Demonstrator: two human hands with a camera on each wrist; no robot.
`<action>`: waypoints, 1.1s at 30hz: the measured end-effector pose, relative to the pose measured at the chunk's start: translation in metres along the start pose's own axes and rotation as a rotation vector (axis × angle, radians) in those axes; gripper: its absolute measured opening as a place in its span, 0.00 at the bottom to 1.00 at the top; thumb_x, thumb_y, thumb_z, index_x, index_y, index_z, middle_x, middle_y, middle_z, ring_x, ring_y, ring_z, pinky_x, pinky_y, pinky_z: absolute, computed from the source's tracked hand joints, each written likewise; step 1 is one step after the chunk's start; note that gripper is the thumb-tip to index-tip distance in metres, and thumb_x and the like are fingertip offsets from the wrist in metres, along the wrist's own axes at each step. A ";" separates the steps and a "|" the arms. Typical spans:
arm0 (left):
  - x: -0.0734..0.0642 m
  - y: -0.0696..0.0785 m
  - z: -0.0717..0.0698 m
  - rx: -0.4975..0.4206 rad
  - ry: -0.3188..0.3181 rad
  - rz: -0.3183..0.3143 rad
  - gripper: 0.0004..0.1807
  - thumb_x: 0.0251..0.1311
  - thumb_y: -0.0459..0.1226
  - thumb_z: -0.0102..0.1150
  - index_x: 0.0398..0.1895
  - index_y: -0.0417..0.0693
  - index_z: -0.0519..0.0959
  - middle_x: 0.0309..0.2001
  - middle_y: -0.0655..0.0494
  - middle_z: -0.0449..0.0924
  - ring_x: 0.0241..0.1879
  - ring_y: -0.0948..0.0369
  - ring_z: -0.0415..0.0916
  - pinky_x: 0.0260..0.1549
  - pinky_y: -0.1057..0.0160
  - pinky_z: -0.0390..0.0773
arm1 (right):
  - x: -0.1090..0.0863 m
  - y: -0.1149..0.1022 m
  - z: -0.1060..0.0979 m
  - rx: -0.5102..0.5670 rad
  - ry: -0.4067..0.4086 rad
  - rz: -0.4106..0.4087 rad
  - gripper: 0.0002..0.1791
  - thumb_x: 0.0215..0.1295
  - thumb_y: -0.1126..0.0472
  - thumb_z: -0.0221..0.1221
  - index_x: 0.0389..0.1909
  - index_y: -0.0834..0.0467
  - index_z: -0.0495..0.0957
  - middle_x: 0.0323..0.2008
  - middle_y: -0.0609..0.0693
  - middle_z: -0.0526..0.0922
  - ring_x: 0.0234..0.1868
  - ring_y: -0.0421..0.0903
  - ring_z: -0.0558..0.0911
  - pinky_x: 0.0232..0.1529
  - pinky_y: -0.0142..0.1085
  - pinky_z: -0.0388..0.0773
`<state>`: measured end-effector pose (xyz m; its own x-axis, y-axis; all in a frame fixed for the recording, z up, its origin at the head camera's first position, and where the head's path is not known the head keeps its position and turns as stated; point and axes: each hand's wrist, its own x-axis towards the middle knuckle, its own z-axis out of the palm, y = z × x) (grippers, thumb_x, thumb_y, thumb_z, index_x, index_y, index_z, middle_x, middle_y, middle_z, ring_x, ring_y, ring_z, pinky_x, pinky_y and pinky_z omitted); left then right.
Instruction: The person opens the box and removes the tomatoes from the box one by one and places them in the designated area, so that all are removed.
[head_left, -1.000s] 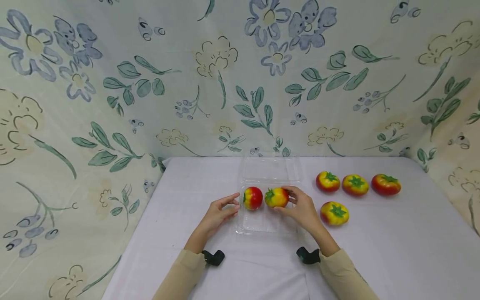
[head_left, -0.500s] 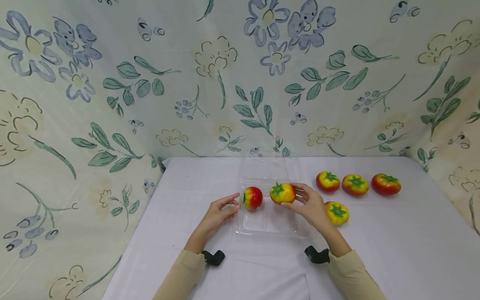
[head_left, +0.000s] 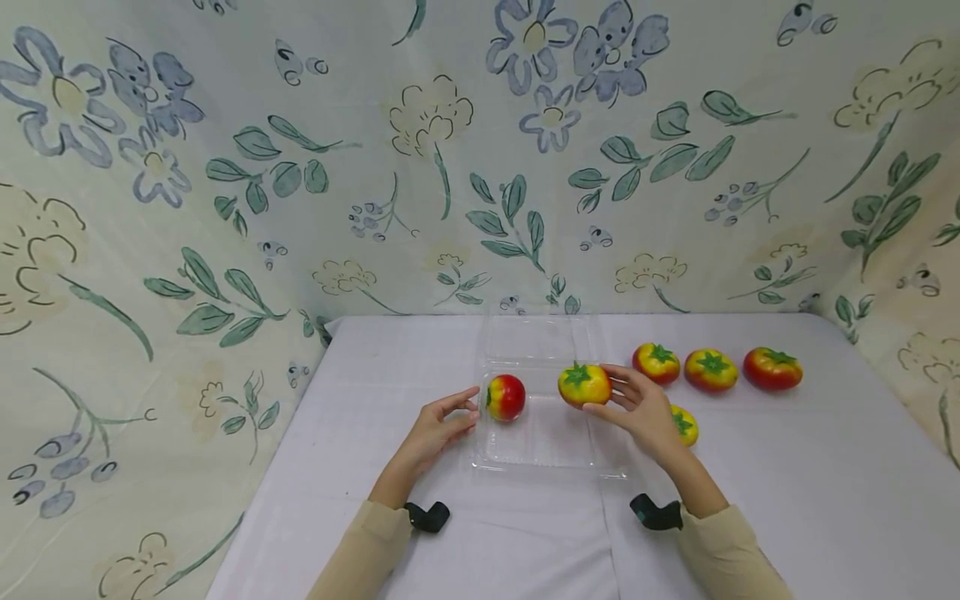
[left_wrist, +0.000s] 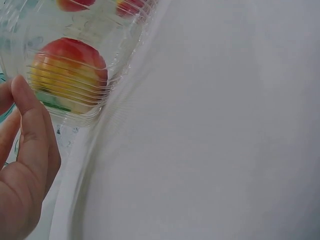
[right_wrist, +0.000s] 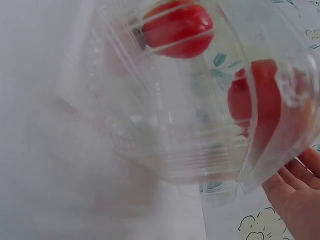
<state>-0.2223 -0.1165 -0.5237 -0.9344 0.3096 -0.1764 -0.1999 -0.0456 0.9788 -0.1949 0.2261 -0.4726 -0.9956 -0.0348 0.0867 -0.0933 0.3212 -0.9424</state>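
Observation:
In the head view a clear plastic clamshell box [head_left: 551,471] lies with its lid [head_left: 528,337] folded back. One red-and-yellow toy tomato [head_left: 506,397] sits on its side in the left part of the box. My right hand [head_left: 641,412] grips another toy tomato [head_left: 584,385], green leaves facing up, over the box's right side. In the right wrist view that tomato [right_wrist: 270,95] shows beside my fingers, behind clear plastic. My left hand [head_left: 442,429] rests its fingertips at the box's left wall, fingers relaxed. The left wrist view shows the boxed tomato [left_wrist: 70,75] through the ridged wall.
A row of toy tomatoes stands at the back right: one nearest the box [head_left: 656,363], a middle one [head_left: 710,371] and a far one [head_left: 772,368]. Another toy tomato [head_left: 686,425] is partly hidden by my right hand. A white cloth [head_left: 795,500] covers the table; floral fabric [head_left: 450,167] hangs behind.
My right hand has moved to the right with its tomato, which now shows more of its leafy top. The box's near right corner shows farther right. My left hand stays put.

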 end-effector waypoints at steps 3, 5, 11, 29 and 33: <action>0.000 0.000 0.000 0.001 -0.002 0.000 0.27 0.65 0.33 0.64 0.68 0.46 0.74 0.49 0.48 0.74 0.39 0.62 0.78 0.44 0.69 0.82 | -0.001 0.000 -0.005 0.004 0.000 0.013 0.40 0.57 0.55 0.73 0.68 0.63 0.68 0.65 0.62 0.72 0.63 0.60 0.74 0.57 0.41 0.74; 0.000 0.000 0.000 0.000 -0.005 0.001 0.27 0.65 0.33 0.64 0.68 0.46 0.74 0.49 0.48 0.74 0.39 0.62 0.78 0.45 0.69 0.81 | -0.002 -0.002 -0.009 0.006 0.001 0.026 0.40 0.57 0.55 0.73 0.68 0.64 0.68 0.65 0.63 0.72 0.63 0.61 0.74 0.57 0.39 0.75; 0.000 0.001 0.000 -0.008 -0.011 -0.002 0.28 0.65 0.33 0.64 0.69 0.45 0.73 0.49 0.48 0.74 0.39 0.62 0.78 0.45 0.69 0.81 | -0.005 -0.002 -0.022 -0.034 0.014 0.064 0.42 0.58 0.52 0.73 0.69 0.63 0.66 0.66 0.64 0.70 0.63 0.61 0.74 0.56 0.37 0.75; -0.001 0.000 0.000 0.000 -0.002 -0.007 0.27 0.65 0.34 0.64 0.68 0.47 0.74 0.49 0.49 0.75 0.39 0.61 0.77 0.44 0.69 0.81 | -0.012 0.016 -0.059 -0.082 0.076 0.086 0.44 0.60 0.49 0.70 0.72 0.64 0.63 0.68 0.67 0.67 0.63 0.65 0.71 0.47 0.20 0.75; 0.000 0.000 0.000 -0.004 -0.006 -0.004 0.27 0.65 0.34 0.64 0.68 0.47 0.74 0.49 0.48 0.74 0.38 0.61 0.77 0.44 0.69 0.81 | -0.016 0.020 -0.069 -0.105 0.084 0.101 0.45 0.62 0.49 0.69 0.73 0.64 0.61 0.68 0.67 0.66 0.63 0.64 0.71 0.46 0.19 0.75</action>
<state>-0.2221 -0.1170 -0.5241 -0.9318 0.3153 -0.1797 -0.2047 -0.0477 0.9777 -0.1812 0.2979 -0.4702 -0.9965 0.0804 0.0242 0.0116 0.4164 -0.9091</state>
